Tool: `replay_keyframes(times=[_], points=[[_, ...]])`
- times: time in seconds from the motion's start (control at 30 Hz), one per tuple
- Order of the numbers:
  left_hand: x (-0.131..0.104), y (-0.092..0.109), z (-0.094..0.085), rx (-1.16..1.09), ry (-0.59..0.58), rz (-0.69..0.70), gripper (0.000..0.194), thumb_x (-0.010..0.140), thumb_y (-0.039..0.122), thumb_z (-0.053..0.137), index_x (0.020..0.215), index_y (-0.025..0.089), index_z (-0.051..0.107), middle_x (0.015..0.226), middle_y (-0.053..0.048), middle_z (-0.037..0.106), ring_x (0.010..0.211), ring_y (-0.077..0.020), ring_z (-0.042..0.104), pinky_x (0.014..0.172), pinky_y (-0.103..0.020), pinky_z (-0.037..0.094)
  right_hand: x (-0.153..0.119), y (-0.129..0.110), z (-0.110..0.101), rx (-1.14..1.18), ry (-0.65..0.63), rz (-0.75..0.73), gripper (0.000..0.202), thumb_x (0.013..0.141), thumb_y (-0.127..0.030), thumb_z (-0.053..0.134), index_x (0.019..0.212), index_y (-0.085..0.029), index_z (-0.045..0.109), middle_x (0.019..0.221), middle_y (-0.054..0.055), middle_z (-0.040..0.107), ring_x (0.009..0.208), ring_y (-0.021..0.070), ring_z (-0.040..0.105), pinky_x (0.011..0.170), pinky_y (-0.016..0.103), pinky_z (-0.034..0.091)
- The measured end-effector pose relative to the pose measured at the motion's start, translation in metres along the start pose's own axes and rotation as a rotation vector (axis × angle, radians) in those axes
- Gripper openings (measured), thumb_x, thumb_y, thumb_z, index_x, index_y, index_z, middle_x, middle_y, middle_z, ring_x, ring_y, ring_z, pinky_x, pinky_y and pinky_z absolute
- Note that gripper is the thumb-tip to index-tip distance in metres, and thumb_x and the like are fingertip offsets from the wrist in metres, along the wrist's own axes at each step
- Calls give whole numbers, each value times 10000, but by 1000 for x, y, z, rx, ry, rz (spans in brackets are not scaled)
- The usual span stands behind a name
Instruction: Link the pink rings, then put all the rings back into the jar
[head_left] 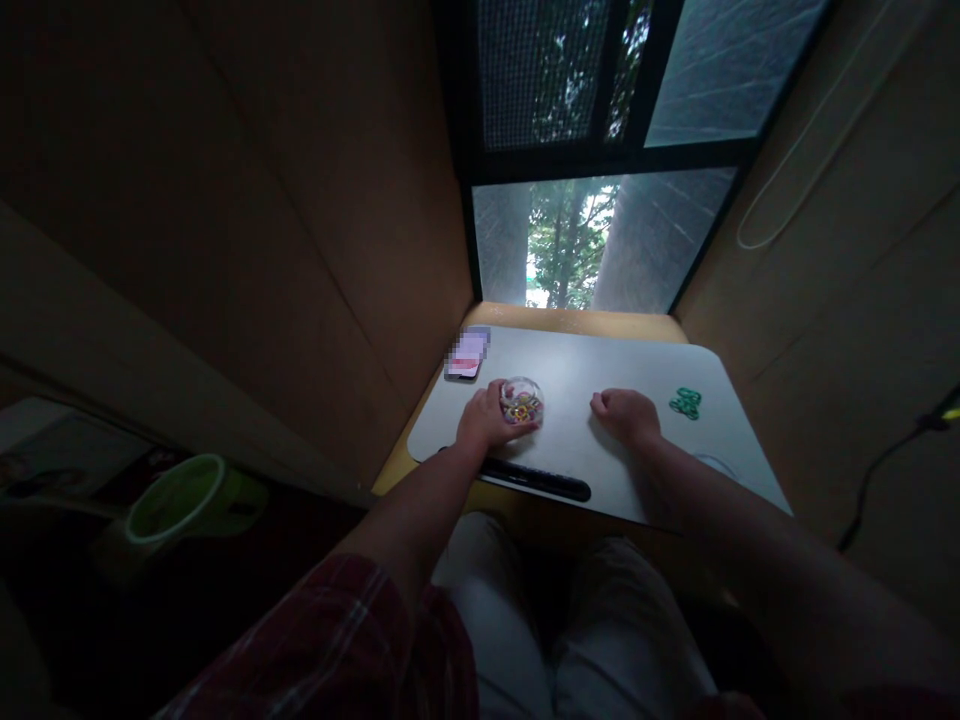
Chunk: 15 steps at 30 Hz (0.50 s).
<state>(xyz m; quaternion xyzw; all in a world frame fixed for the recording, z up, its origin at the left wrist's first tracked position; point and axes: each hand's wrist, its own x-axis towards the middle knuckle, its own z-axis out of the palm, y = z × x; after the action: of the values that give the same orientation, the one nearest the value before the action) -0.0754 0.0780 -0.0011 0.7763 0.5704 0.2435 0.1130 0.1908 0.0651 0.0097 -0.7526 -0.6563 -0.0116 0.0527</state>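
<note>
My left hand (484, 418) wraps around the side of a small clear round container (523, 400) filled with several small colourful rings. The container stands on a white desk mat (600, 370). My right hand (626, 415) rests on the mat as a loose fist, a short way right of the container, with nothing visible in it. A green chain-like piece (685, 402) lies on the mat further right, apart from both hands.
A phone (466, 355) lies at the mat's far left corner. A long black bar (534, 480) runs along the mat's near edge. A faint clear ring (716, 465) sits near my right forearm. A green bucket (184, 500) stands low at the left. Brown walls close in on both sides; a window is ahead.
</note>
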Motion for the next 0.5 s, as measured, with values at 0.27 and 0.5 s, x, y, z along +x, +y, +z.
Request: replay_keyframes(times=[0.27,0.5], points=[[-1,-1,-2,-25,-1,88,884,627,692,733,1327,245,431,1198,-93,606,1087,-280,572,953,-377,434,2,2,4,9,19,-17,501,921,-435,349,845,-178,773,841,119,742,717,206,646,571,286,312],[1,-3,-1,-76,16,129,922,632,648,759,1381,254,393,1260,-89,569,1144,-275,545,1007,-387,421,17,4,5,400,161,78,489,897,-410,399,498,-175,558,496,34,529,476,122,428,502,285,237]])
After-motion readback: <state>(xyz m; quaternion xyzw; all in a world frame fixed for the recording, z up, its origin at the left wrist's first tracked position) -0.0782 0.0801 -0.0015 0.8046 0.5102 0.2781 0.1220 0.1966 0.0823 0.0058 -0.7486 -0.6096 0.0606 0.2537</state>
